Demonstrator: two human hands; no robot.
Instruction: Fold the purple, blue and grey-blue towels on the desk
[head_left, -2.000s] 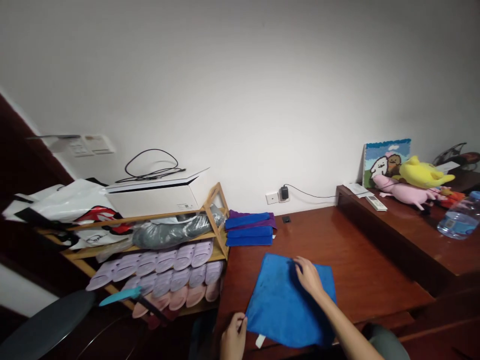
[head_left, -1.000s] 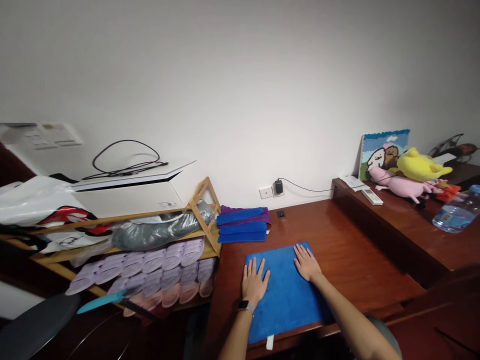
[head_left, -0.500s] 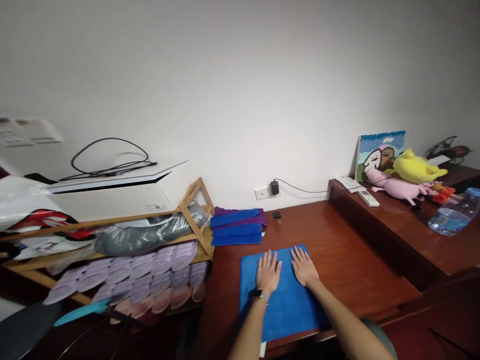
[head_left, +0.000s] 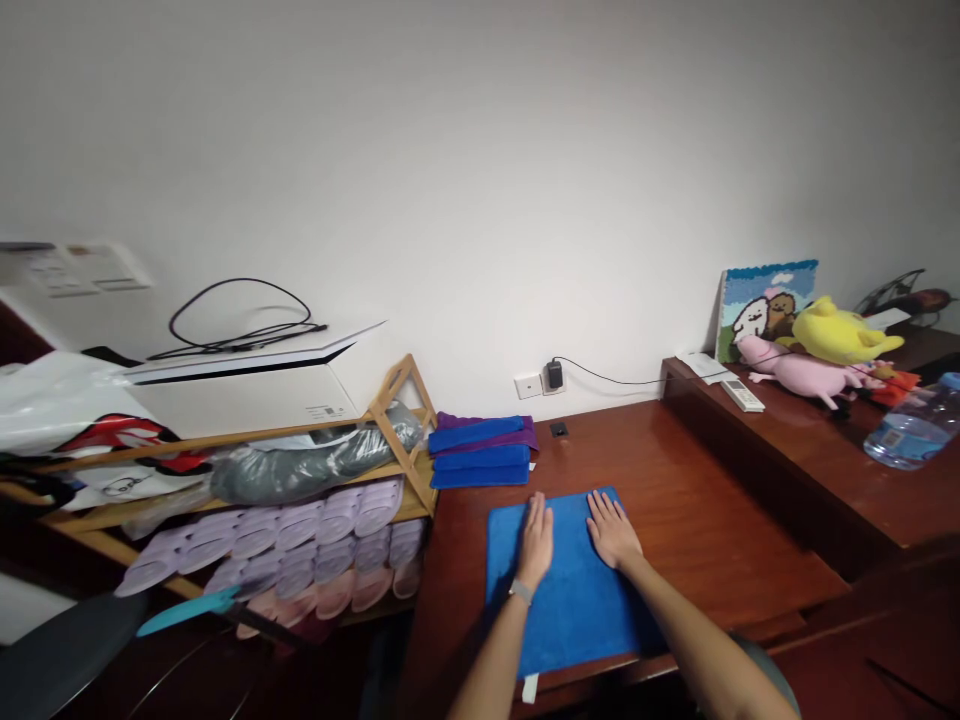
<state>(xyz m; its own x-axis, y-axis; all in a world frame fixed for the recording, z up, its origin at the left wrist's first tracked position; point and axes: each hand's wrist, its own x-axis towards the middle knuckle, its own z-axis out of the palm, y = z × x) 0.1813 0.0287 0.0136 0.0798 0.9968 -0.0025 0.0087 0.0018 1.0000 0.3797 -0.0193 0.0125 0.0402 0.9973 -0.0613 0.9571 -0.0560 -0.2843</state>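
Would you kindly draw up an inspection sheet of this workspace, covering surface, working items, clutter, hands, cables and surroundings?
Surface: reddish-brown table; no spills seen.
Working items: blue cloth spread flat, white tag at its near edge; folded cloths, blue and purple, beyond it to the left.
Clutter: remote, plush toys and bottle on the raised ledge at right.
Left hand: open, over the blue cloth's left part; contact unclear.
Right hand: open, palm down on the blue cloth's far right part.
Cables: thin cord from a plugged-in charger; coiled cable on a white box.
Surroundings: wooden rack with slippers at left; white wall behind.
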